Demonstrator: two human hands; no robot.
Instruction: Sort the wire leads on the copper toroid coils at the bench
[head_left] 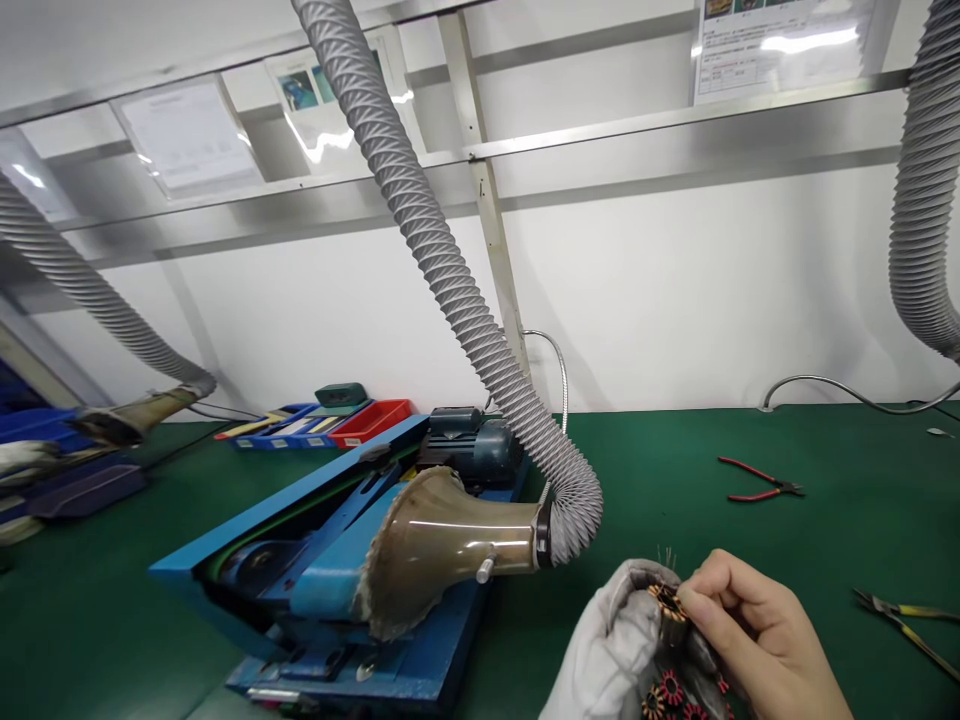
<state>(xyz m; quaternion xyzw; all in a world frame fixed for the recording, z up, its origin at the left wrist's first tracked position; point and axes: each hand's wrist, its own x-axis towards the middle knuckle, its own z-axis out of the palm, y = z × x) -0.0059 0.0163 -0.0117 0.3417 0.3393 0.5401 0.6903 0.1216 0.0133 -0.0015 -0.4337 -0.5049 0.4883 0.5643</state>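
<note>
My left hand (611,645), in a grey-white glove, is closed round a small cylindrical part (670,612) with a copper-coloured, star-shaped end that faces up. Thin wires stand up just behind that end. Bare, my right hand (757,625) pinches at the right edge of the same part with thumb and forefinger. Below and between the hands lie several similar small parts (671,688) with red or copper-coloured toothed ends, partly cut off by the bottom of the view.
A blue belt machine (405,665) with a brown suction hood (450,545) and grey hose stands left of my hands. Red-handled pliers (761,485) and yellow-handled pliers (900,612) lie on the green table (637,470). Blue and red trays (371,422) are behind the machine.
</note>
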